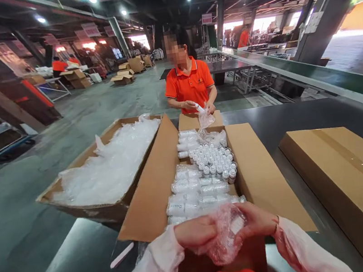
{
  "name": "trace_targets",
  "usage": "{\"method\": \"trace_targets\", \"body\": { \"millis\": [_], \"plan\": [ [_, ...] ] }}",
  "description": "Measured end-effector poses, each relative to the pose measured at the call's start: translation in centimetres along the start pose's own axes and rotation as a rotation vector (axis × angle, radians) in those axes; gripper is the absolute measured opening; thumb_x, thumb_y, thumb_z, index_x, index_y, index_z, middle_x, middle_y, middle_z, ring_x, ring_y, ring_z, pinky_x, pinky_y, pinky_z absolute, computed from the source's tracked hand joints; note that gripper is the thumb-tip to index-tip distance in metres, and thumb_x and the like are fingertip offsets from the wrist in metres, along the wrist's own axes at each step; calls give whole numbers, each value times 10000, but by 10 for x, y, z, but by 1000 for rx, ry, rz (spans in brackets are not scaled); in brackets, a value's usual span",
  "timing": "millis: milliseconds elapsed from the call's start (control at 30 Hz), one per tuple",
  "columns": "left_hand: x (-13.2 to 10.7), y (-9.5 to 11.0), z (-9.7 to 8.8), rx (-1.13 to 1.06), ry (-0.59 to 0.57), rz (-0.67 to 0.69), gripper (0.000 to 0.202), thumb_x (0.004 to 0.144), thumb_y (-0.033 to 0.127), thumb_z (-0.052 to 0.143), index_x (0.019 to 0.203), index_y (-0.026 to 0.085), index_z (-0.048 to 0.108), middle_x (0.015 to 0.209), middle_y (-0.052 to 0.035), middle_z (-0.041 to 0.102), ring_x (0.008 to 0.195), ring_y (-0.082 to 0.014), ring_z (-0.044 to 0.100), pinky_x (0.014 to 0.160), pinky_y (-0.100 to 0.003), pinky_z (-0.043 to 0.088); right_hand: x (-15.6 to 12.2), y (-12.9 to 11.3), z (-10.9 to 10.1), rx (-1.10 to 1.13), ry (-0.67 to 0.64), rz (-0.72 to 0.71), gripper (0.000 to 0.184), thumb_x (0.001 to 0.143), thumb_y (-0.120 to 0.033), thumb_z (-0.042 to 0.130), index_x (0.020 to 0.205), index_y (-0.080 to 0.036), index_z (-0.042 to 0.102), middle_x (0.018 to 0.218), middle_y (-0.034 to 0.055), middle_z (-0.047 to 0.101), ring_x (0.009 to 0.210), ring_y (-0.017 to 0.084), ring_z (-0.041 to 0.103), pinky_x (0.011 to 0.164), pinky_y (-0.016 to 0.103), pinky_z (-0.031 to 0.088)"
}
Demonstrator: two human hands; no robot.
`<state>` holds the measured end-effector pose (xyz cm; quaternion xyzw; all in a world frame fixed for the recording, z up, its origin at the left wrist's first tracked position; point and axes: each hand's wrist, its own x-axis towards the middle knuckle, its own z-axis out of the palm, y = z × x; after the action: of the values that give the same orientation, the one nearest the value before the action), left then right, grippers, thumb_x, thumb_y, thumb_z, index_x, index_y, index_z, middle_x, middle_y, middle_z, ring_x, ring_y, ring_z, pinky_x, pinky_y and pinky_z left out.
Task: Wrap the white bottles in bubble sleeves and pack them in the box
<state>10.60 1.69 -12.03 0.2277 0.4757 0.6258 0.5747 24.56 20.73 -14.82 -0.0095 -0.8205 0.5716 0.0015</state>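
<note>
My left hand (pixel 196 234) has its fingers closed on a clear bubble-wrap bag (pixel 222 251). On the other side, my right hand (pixel 257 219) curls round a small white bottle (pixel 237 225) at the bag; whether the bottle is fully inside the plastic I cannot tell. Both hands are over the near end of an open carton (pixel 269 177). Rows of wrapped bottles (pixel 185 204) lie in it, and several bare white-capped bottles (pixel 212 158) stand upright towards its far right.
Left of the carton, an open box (pixel 86 211) is heaped with clear bubble bags (pixel 109 161). A taped carton (pixel 349 173) lies on the dark table (pixel 262 125) at right. Across from me, a co-worker in an orange shirt (pixel 190 81) holds a bottle and bag. A pale strip-like tool (pixel 122 255) lies at left.
</note>
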Motion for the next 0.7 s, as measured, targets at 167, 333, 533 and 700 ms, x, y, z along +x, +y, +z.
{"method": "trace_targets", "body": {
  "millis": [167,333,533,700],
  "plan": [
    [-9,20,-45,22,347,352,932,649,352,764,1420,388,242,1463,-123,335,991,-238,636,836,-376,507,-10,21,8,294,332,251,359,617,-407,764,819,-133,652,622,-6,634,520,134,570,513,251,483],
    [43,-41,-33,38,159,159,788,435,375,863,1151,156,617,1107,-138,647,987,-259,609,860,-354,468,-10,19,10,367,444,229,468,555,-452,799,869,-143,642,665,8,656,597,168,610,600,293,517],
    [62,-54,-20,205,37,133,449,563,462,786,842,114,733,820,-73,721,795,-211,629,790,-335,482,-15,14,9,85,367,93,336,672,-475,724,789,-163,678,846,57,680,821,225,623,729,325,521],
    [58,-32,-25,438,-53,259,501,536,401,814,954,145,710,952,-70,717,902,-229,627,860,-342,476,-5,16,9,219,487,361,522,766,-664,478,865,-164,591,562,-14,570,461,164,573,391,268,464]
  ]
}}
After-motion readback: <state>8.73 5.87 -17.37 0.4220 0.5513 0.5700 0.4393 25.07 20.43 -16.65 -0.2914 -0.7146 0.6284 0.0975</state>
